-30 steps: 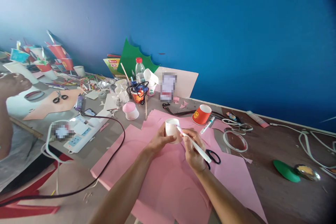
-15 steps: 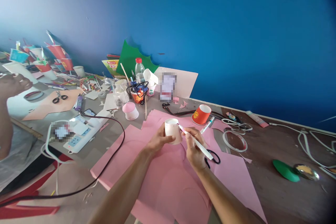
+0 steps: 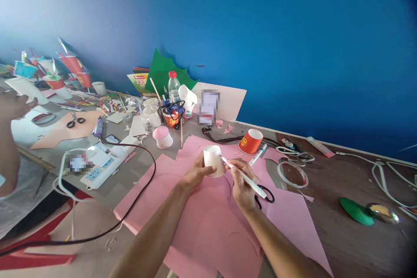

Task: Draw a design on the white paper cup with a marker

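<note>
A white paper cup [image 3: 213,163] is held over the pink paper [image 3: 202,226] by my left hand [image 3: 197,173], thumb across its near side. Between the fingers of my right hand [image 3: 243,180] is a white marker pen [image 3: 249,181], its tip at the cup's right side near the rim. Whether the tip touches the cup I cannot tell. Black-handled scissors [image 3: 269,194] lie partly hidden behind my right hand. Just beyond stand a red paper cup [image 3: 250,142] and another white marker [image 3: 259,154] lying on the sheets.
A small pink-topped cup [image 3: 162,137] and a cup of tools [image 3: 171,118] stand behind. On the left are a power strip [image 3: 106,167], a dark cable [image 3: 153,160] and a co-worker's hand [image 3: 18,103]. A tape roll [image 3: 292,174] and white cables [image 3: 378,178] lie right.
The cup in my left hand has tilted slightly, and the marker tip stays close to its side. The co-worker's hand at the left has shifted a little.
</note>
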`<state>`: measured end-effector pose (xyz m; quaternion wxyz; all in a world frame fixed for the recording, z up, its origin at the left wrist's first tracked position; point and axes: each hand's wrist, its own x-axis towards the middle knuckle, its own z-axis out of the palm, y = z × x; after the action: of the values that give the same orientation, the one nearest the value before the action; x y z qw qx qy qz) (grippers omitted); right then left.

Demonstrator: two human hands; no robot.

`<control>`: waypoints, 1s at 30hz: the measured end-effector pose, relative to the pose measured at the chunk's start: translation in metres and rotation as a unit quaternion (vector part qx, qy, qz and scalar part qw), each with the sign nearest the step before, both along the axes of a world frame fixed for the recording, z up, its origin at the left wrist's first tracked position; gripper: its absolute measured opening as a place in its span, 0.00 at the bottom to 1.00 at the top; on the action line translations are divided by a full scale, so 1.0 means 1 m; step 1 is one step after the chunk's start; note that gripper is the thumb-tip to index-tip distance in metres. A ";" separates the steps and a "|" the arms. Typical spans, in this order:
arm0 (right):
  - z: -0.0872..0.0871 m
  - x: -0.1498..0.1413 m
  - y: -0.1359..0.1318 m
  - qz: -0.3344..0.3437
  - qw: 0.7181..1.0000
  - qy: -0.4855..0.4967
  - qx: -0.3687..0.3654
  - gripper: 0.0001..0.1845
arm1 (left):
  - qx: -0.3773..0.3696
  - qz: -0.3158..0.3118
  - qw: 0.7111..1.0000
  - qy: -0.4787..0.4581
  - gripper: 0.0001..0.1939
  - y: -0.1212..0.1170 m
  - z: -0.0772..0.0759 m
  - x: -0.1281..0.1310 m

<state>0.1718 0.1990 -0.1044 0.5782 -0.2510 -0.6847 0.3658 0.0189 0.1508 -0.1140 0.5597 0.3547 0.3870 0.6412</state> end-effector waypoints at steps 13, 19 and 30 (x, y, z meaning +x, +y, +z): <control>-0.003 -0.001 -0.003 0.044 0.998 -0.029 0.033 0.09 | -0.004 0.001 1.000 -0.008 0.35 0.001 0.002 0.001; 0.001 0.001 -0.001 -0.006 1.000 -0.025 0.014 0.10 | -0.011 0.004 1.000 -0.007 0.35 0.001 0.001 0.000; 0.000 0.002 0.000 0.032 0.999 -0.031 0.010 0.10 | -0.014 0.001 1.000 -0.002 0.33 0.001 0.001 -0.001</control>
<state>0.1736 0.1986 -0.1047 0.5473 -0.2344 -0.7136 0.3693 0.0184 0.1518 -0.1128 0.5648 0.3458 0.3949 0.6368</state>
